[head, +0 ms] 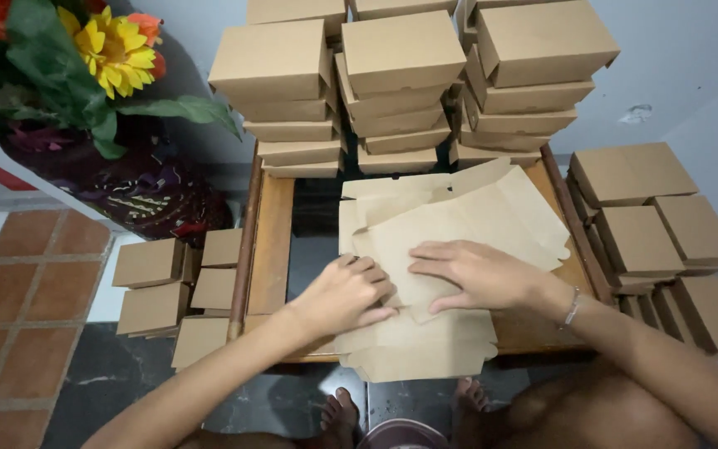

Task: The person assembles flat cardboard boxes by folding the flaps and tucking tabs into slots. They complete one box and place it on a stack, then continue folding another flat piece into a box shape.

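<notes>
A stack of flat, unfolded brown cardboard box blanks (459, 220) lies on a small wooden table (272, 241). My left hand (346, 293) is curled with its fingers gripping the near left edge of the top blank. My right hand (479, 274) lies flat with fingers spread, pressing on the middle of the same blank. The blank's near flaps (417, 349) hang over the table's front edge. A thin bracelet circles my right wrist (572, 308).
Tall piles of folded brown boxes (400, 75) stand at the table's back. More folded boxes sit on the floor at right (658, 224) and at left (168, 291). A vase with artificial flowers (101, 50) stands at upper left. My bare feet (342, 411) show below.
</notes>
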